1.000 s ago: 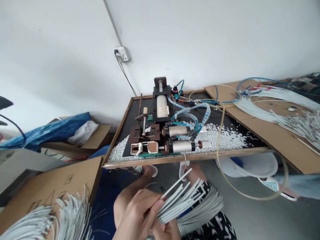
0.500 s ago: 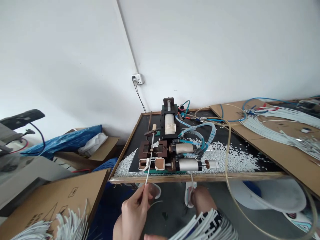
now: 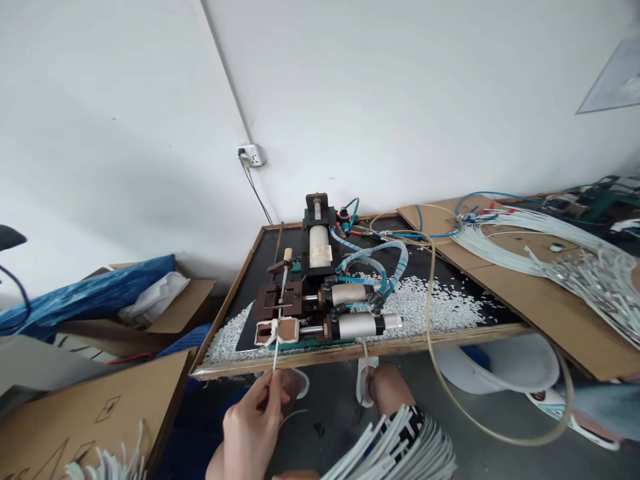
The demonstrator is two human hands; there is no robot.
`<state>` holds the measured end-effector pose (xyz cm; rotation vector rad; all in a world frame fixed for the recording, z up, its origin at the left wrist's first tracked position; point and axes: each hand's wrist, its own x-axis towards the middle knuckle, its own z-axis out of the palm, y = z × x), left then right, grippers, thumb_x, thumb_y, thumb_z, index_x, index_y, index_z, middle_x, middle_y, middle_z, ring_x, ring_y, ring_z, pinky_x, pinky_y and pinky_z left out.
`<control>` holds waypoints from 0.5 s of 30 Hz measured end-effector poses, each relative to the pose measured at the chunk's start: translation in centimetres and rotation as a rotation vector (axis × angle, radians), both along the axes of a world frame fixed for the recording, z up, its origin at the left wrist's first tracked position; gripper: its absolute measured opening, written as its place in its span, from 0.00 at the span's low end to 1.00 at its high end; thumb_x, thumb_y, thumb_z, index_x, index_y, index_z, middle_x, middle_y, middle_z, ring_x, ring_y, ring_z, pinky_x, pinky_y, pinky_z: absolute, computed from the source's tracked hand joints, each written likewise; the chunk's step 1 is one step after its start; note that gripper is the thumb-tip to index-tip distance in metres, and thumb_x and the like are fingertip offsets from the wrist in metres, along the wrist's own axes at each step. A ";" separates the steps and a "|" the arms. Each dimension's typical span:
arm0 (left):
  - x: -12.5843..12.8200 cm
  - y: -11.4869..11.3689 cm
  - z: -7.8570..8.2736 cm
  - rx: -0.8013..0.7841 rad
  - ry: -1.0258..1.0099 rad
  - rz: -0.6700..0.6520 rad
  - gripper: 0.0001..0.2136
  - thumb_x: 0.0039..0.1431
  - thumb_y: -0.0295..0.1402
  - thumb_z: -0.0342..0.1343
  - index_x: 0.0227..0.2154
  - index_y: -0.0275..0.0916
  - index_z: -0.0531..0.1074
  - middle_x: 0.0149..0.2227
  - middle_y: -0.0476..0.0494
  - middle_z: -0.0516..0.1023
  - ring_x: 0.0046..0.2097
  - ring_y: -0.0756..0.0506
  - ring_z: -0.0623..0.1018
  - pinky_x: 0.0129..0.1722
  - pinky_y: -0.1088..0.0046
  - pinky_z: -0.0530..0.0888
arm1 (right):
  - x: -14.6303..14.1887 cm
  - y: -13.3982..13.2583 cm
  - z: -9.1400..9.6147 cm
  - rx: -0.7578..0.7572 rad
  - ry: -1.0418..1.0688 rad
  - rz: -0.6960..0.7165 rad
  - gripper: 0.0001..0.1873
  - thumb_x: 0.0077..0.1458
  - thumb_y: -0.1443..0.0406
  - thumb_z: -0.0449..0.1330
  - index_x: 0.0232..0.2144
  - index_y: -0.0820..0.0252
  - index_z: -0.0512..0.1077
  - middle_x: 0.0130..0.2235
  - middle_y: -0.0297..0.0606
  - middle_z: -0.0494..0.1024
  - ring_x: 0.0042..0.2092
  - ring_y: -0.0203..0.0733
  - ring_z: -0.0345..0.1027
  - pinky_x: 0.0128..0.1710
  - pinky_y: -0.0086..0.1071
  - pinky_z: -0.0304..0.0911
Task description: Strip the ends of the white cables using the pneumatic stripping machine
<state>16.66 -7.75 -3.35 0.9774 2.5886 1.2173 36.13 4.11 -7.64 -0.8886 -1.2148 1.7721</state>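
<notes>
Head view showed the left hand [image 3: 250,427] pinched shut on a thin white wire [image 3: 277,347], thumb and forefinger closed near its lower end, wrist low and fingers aimed up at the table edge [image 3: 400,343]. That wire ran from the fingertips up into the machine [image 3: 310,293] on the black board. Only a sliver of the right hand [image 3: 295,475] showed beside the wire bundle [image 3: 400,447] in the lap; its grip could not be told.

Left hand [image 3: 253,427] off bundle, cable [image 3: 278,340] apparently fed into machine [image 3: 280,328]
</notes>
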 end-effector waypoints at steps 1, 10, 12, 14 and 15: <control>-0.1 0.0 0.0 0.005 0.000 0.000 0.19 0.58 0.54 0.54 0.28 0.43 0.78 0.21 0.49 0.80 0.21 0.46 0.78 0.21 0.77 0.71 | 0.0 -0.1 0.2 -0.004 -0.001 -0.010 0.19 0.60 0.47 0.61 0.40 0.53 0.78 0.37 0.36 0.82 0.45 0.47 0.77 0.44 0.41 0.75; -0.5 -1.2 0.3 0.005 0.032 -0.152 0.18 0.66 0.47 0.51 0.49 0.42 0.75 0.28 0.50 0.82 0.26 0.47 0.80 0.26 0.78 0.75 | -1.0 -2.1 2.8 -0.086 0.048 -0.038 0.19 0.63 0.49 0.57 0.39 0.55 0.77 0.42 0.37 0.81 0.45 0.44 0.76 0.44 0.39 0.74; -0.3 -1.8 0.2 0.014 0.148 -0.156 0.18 0.67 0.44 0.50 0.53 0.41 0.73 0.29 0.50 0.82 0.27 0.47 0.80 0.26 0.78 0.75 | -1.4 -4.0 3.4 -0.120 0.057 -0.026 0.20 0.63 0.48 0.57 0.44 0.55 0.76 0.44 0.38 0.81 0.45 0.44 0.76 0.44 0.39 0.75; 0.2 -2.6 0.1 0.036 0.310 -0.179 0.17 0.67 0.40 0.51 0.55 0.41 0.72 0.31 0.48 0.83 0.28 0.47 0.81 0.29 0.77 0.77 | -1.9 -6.7 3.6 -0.152 0.065 -0.001 0.20 0.61 0.46 0.58 0.44 0.52 0.77 0.42 0.36 0.82 0.44 0.45 0.78 0.41 0.38 0.75; 0.6 -3.1 0.1 0.048 0.389 -0.202 0.17 0.67 0.37 0.52 0.56 0.41 0.72 0.31 0.47 0.83 0.29 0.47 0.82 0.31 0.76 0.78 | -2.2 -8.1 3.5 -0.165 0.067 0.016 0.19 0.59 0.46 0.59 0.42 0.49 0.79 0.39 0.35 0.83 0.42 0.47 0.78 0.38 0.37 0.75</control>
